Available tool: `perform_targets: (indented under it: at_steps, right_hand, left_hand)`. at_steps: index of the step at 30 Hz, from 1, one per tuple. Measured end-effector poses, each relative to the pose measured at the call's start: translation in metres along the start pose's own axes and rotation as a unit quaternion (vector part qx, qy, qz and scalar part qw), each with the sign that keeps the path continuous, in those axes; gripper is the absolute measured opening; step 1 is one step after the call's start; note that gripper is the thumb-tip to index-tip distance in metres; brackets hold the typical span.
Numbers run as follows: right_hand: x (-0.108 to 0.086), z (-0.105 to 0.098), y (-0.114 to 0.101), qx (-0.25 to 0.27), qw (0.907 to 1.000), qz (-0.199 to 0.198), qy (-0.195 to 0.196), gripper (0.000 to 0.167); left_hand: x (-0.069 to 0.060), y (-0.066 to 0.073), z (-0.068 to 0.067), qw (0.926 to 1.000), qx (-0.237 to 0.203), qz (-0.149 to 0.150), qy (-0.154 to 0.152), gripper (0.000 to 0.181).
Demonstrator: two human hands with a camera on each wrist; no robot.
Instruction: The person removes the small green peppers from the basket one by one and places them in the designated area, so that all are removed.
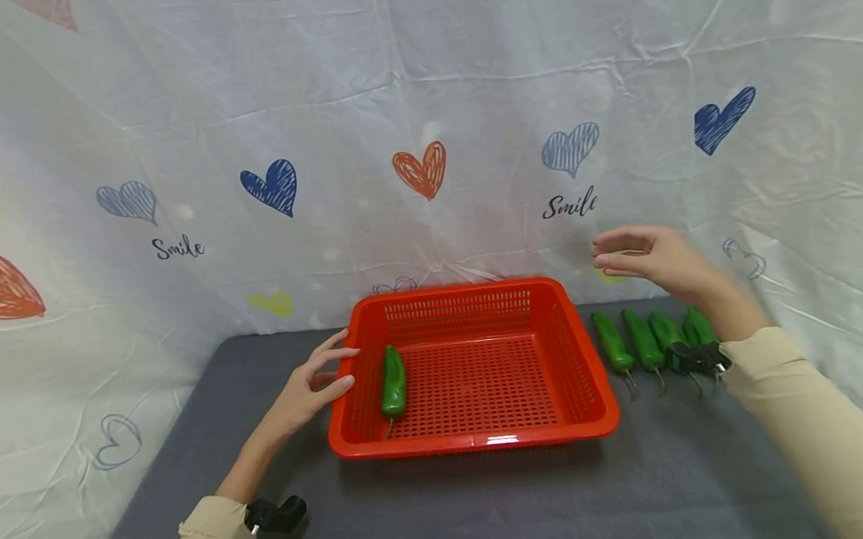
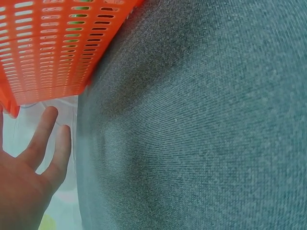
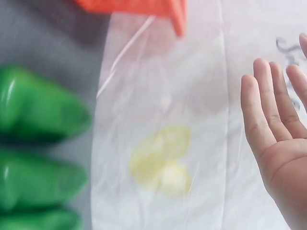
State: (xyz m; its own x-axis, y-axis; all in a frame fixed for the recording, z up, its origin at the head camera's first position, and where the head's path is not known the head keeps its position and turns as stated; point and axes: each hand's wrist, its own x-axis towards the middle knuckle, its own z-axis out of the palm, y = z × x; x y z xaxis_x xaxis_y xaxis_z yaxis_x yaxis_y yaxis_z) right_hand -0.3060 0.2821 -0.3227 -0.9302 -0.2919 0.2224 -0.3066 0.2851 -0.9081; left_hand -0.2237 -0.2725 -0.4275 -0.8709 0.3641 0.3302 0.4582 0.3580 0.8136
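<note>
A red plastic basket [image 1: 481, 443] with slotted walls stands on the dark table, and one green chili pepper [image 1: 393, 382] lies inside along its left side. My left hand [image 1: 312, 386] is at the basket's left rim, fingers spread and fingertips at the edge; the left wrist view shows the fingers [image 2: 43, 136] extended beside the basket wall [image 2: 48, 52]. My right hand [image 1: 644, 259] is raised in the air beyond the basket's right back corner. Nothing is in its loosely extended fingers [image 3: 268, 100]. Several green chili peppers [image 1: 641, 338] lie in a row right of the basket, below the right forearm.
A grey cloth [image 1: 478, 508] covers the table. Right behind the table hangs a white sheet [image 1: 418, 78] printed with hearts and "Smile". Black wrist straps [image 1: 277, 514] are on both arms; the right one partly hides the peppers at the end of the row.
</note>
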Motion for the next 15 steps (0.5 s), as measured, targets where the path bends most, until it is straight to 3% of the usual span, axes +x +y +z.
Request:
perform_targets:
  at_steps: [15]
  right_hand:
    - [0.030, 0.050, -0.021, 0.047, 0.9972, -0.031, -0.049, 0.046]
  left_hand:
    - [0.001, 0.000, 0.000, 0.9999, 0.005, -0.010, 0.001, 0.043]
